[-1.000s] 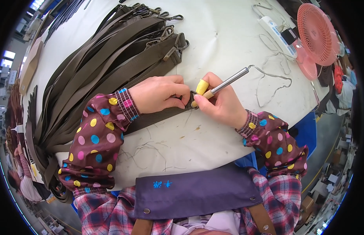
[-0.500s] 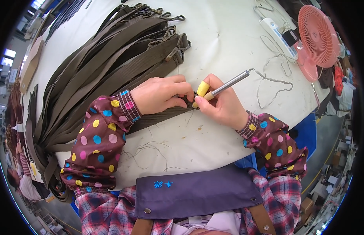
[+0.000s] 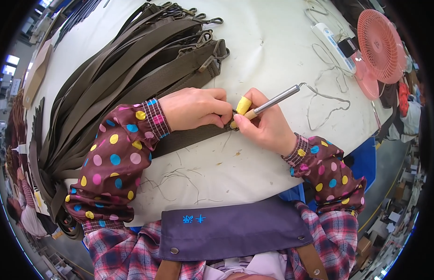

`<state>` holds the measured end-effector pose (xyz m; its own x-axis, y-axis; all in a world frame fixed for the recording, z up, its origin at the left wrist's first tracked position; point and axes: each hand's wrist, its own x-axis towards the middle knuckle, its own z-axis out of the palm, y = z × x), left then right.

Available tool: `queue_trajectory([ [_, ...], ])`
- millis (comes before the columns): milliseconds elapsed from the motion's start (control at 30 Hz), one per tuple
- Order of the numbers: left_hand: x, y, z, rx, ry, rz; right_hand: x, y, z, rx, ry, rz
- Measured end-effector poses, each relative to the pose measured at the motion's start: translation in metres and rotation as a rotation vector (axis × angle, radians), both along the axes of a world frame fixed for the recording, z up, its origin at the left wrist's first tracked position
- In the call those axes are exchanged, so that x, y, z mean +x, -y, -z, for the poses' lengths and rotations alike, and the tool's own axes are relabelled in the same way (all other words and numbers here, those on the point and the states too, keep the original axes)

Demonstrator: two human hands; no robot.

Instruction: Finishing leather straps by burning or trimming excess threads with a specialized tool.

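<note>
A dark olive webbing strap [image 3: 185, 141] lies along the near side of the strap pile, its end between my hands. At that end my left hand [image 3: 194, 108] is closed, thumb and forefinger pinched on the strap beside a dark metal fitting that my fingers mostly hide. My right hand [image 3: 269, 127] grips a corded pen-shaped tool [image 3: 278, 99] with a silver barrel and tan grip. Its lower end points at the strap end; the very tip is hidden. Yellow tape [image 3: 243, 105] wraps a finger of my right hand.
Many similar straps [image 3: 109, 79] with metal hooks [image 3: 210, 60] fill the table's left. A power strip [image 3: 333, 46] and pink fan [image 3: 380, 44] stand at the far right, with a loose thin cord [image 3: 326, 112]. Loose threads [image 3: 175, 175] lie nearer me. Blue bins [image 3: 361, 163] sit below the right edge.
My left hand's fingers have drawn closer together at the strap end, and the left forearm has shifted slightly. The right hand and the tool have barely moved.
</note>
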<state>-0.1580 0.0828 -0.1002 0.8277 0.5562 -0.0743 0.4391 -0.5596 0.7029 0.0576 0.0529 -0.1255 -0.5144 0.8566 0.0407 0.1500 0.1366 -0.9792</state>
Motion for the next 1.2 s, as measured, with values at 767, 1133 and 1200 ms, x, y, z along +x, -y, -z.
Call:
queue_trajectory([
  [767,0.0,-0.002,0.003,0.024,0.011,0.068,0.001,0.002,0.0,-0.03,-0.037,0.0],
  [1133,0.002,-0.009,-0.004,0.041,0.0,0.103,0.001,0.001,-0.003,-0.029,-0.055,-0.018],
  [1200,0.002,-0.006,-0.006,0.036,-0.009,0.088,0.002,0.002,-0.003,-0.031,-0.059,-0.018],
])
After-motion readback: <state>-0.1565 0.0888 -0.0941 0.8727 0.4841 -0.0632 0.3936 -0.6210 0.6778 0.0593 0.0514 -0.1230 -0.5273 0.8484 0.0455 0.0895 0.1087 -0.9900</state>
